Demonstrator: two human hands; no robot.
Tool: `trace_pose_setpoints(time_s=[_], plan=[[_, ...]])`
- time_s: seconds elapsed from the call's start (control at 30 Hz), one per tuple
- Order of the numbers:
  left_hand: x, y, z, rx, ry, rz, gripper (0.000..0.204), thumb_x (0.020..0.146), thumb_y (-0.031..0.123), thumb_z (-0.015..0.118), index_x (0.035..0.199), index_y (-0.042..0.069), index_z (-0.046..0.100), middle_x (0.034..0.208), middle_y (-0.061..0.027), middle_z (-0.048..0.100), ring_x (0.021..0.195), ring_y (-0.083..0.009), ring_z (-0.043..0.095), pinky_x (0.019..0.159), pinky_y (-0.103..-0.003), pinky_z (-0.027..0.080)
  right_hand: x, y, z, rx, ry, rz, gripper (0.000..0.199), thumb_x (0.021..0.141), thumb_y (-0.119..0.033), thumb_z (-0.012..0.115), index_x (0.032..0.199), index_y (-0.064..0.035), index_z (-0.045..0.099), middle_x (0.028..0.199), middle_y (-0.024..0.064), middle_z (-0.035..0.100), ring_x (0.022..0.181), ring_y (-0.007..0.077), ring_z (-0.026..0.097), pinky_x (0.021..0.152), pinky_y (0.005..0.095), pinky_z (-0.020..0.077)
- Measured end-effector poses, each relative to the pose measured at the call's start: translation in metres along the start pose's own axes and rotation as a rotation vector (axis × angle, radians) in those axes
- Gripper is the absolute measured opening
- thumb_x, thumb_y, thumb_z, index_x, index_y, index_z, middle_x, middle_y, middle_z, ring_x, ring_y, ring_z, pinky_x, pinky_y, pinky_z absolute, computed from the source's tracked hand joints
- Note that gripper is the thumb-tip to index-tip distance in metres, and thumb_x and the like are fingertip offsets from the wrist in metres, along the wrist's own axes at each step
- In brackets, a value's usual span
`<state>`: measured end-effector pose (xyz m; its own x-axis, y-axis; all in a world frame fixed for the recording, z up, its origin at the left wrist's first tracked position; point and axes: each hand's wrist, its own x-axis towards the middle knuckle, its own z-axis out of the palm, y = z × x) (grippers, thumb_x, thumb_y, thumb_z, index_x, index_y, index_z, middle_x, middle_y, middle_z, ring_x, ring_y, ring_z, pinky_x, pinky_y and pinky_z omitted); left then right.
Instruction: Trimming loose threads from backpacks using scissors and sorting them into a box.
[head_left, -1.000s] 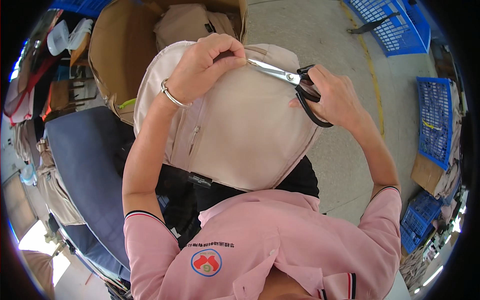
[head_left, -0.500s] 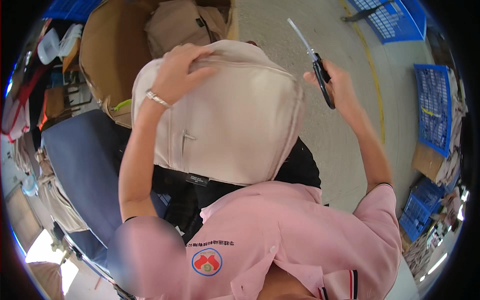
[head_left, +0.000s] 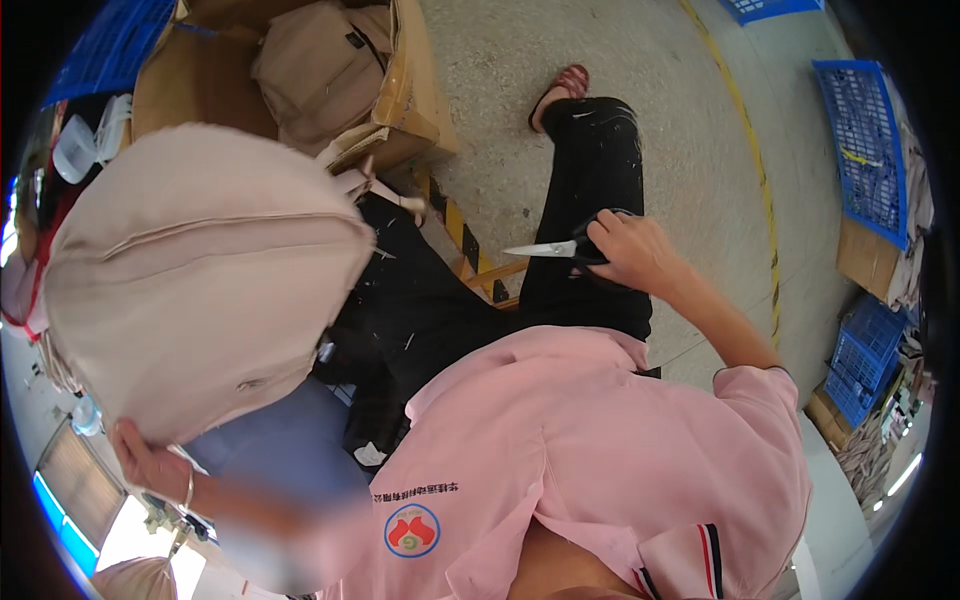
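Observation:
A pale beige backpack (head_left: pixel 200 290) hangs lifted at my left, its seam running across the broad face. Gripping its lower left edge is my left hand (head_left: pixel 150 462), with the fingers partly hidden behind the fabric. My right hand (head_left: pixel 635 252) is closed around the black handles of a pair of scissors (head_left: pixel 548 249) above my right thigh. The blades point left and appear together, well apart from the backpack. A pale strap (head_left: pixel 385 190) trails off the bag's right side.
An open cardboard box (head_left: pixel 415 75) at the far left holds a brown backpack (head_left: pixel 320 75). A dark blue surface (head_left: pixel 285 440) lies under the lifted bag. Blue crates (head_left: pixel 862 150) line the right side. Yellow-black tape (head_left: pixel 455 222) shows between my legs.
The backpack has gone from my lap to the left, raised by my left hand, uncovering my legs. My right hand has come down and inward; the scissors now point left instead of up.

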<state>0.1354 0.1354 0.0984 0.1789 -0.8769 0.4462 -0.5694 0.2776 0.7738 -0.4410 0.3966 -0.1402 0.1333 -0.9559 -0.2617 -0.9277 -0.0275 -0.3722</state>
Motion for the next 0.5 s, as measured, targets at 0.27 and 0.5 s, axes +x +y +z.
trace_pose_setpoints(time_s=[0.27, 0.5], plan=[[-0.013, 0.034, -0.087, 0.229, 0.545, -0.133, 0.034, 0.086, 0.017, 0.077, 0.107, -0.008, 0.070, 0.109, -0.0155, 0.070, 0.100, -0.0232, 0.064, 0.087, -0.034, 0.053, 0.037, 0.188, -0.023, -0.127, 0.534, 0.897, 0.054, 0.093, -0.055, 0.055, 0.090, -0.0020, 0.063, 0.086, 0.0211, 0.067, 0.083, 0.0414, 0.065, 0.070, 0.0497, 0.0498], [-0.012, 0.009, -0.214, 0.376, 0.848, -0.066, 0.040, 0.080, 0.021, 0.080, 0.104, -0.009, 0.071, 0.105, -0.0159, 0.071, 0.093, -0.0277, 0.068, 0.075, -0.038, 0.058, 0.050, 0.122, 0.033, -0.059, 0.566, 0.645, 0.044, 0.092, -0.044, 0.063, 0.100, -0.0008, 0.056, 0.094, 0.0223, 0.064, 0.089, 0.0439, 0.062, 0.076, 0.0501, 0.0493]])
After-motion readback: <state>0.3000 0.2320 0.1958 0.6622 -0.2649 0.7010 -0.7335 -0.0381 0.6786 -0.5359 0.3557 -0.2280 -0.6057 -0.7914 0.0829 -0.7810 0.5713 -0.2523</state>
